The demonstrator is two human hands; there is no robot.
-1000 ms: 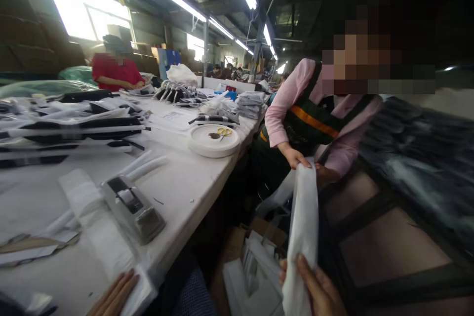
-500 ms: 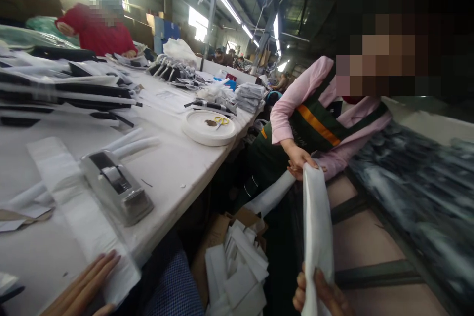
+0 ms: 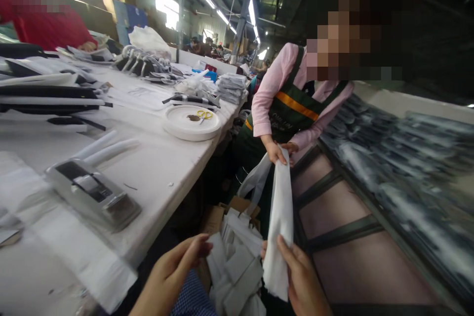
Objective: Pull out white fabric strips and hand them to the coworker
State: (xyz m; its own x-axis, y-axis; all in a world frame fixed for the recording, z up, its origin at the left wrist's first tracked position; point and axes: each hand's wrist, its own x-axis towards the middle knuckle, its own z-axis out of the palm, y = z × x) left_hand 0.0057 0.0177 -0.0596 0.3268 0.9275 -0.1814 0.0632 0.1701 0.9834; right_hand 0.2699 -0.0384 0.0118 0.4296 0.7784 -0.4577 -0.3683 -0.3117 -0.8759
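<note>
A long white fabric strip [image 3: 280, 207] hangs folded between me and a co-worker. My right hand [image 3: 296, 266] pinches its lower end, the thumb lying across the front and fingertips showing behind. The co-worker's hands [image 3: 277, 152] grip the upper end, and more white material trails down behind. My left hand [image 3: 181, 264] is raised beside the table edge, loosely bent, with nothing visible in it; it is apart from the strip. Below, between my hands, a cardboard box [image 3: 213, 218] holds several white strips [image 3: 237, 261].
On the white table [image 3: 155, 177] at left stand a grey tape dispenser [image 3: 94, 192] and a flat white strip [image 3: 74, 237]. Farther back are a round white lid [image 3: 177, 126] with yellow-handled scissors [image 3: 204, 115] and piled garment pieces [image 3: 48, 94]. A dark-framed rack [image 3: 344, 232] bears bagged goods at right.
My left hand has lifted off the flat white strip on the table and moved right. My right hand still grips the hanging strip, whose lower end now shows. The view has swung right.
</note>
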